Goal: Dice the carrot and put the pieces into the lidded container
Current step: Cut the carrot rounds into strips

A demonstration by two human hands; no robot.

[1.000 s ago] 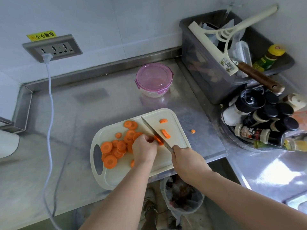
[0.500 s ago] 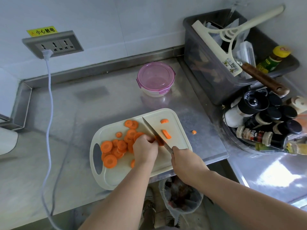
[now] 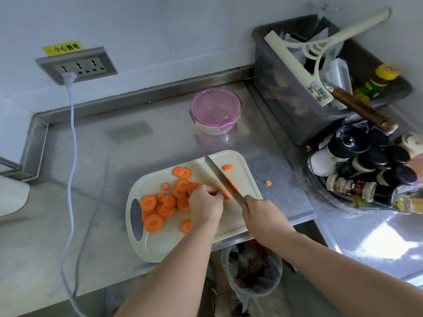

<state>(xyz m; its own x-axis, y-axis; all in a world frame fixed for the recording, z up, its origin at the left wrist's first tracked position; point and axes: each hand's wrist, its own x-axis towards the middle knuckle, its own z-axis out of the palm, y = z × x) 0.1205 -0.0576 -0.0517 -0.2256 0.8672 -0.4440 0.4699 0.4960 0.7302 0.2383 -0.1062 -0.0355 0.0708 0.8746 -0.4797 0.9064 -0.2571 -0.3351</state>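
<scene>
A cream cutting board point(image 3: 160, 245) lies on the steel counter with several orange carrot slices point(image 3: 164, 202) piled on its left half. My left hand point(image 3: 204, 205) pinches carrot slices at the board's middle, fingers curled. My right hand point(image 3: 262, 216) grips the handle of a knife point(image 3: 220, 177) whose blade runs up-left across the board, right beside my left fingers. Small cut pieces point(image 3: 227, 167) lie right of the blade. One piece point(image 3: 268, 183) sits off the board on the counter. The round container with a pink lid point(image 3: 215, 109) stands closed behind the board.
A grey bin point(image 3: 286, 115) with a squeegee and bottles stands at the back right. Spice bottles point(image 3: 366, 179) crowd a round tray on the right. A white cable point(image 3: 72, 156) hangs from the wall socket point(image 3: 77, 66) across the counter. A bagged waste bin point(image 3: 251, 271) sits below the counter edge.
The knife blade has lifted and shifted slightly left over the slices my left hand holds. Both hands stay in nearly the same spot on the board.
</scene>
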